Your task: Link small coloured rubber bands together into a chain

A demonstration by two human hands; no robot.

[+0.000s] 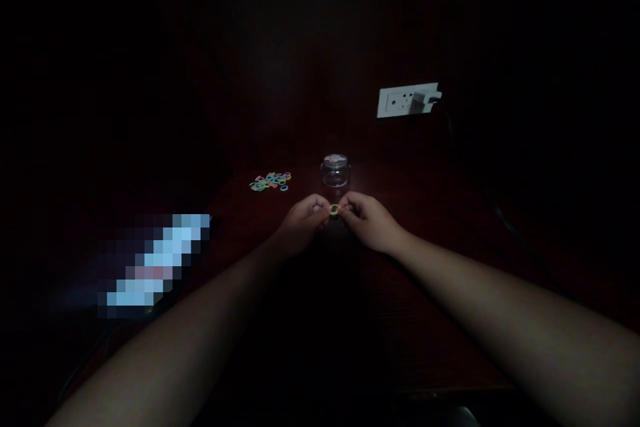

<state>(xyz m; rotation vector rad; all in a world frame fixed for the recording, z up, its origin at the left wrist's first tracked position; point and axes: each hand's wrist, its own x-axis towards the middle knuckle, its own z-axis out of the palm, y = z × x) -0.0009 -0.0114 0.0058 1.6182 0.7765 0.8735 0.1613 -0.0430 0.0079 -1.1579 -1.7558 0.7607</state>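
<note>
Tabletop dark red, dimly lit, its far reaches lost in shadow. Yellow band, a small ring, sits near the centre, held between the two hands on the near side of a clear jar. Left hand pinches the ring's left edge with thumb and forefinger; right hand pinches the right edge in the same way. Fingertips face each other, near but apart, the ring spanning the gap between them; dark shows through its opening. Whether it is stretched, or touches the wood beneath, cannot tell at this size. Clear jar stands upright just beyond the fingers, with a lid on top bearing a pinkish pattern, too small to make out. Left of the jar lies a loose pile of coloured bands, pinks, greens, yellows and blues overlapping; one blue band rests at its near right edge. Wall socket, white, at the back right, with a white plug in its right side. Dark cable runs down the right, beyond the right forearm. Bright panel, bluish and masked in blocks, near the left forearm; contents unreadable.
</note>
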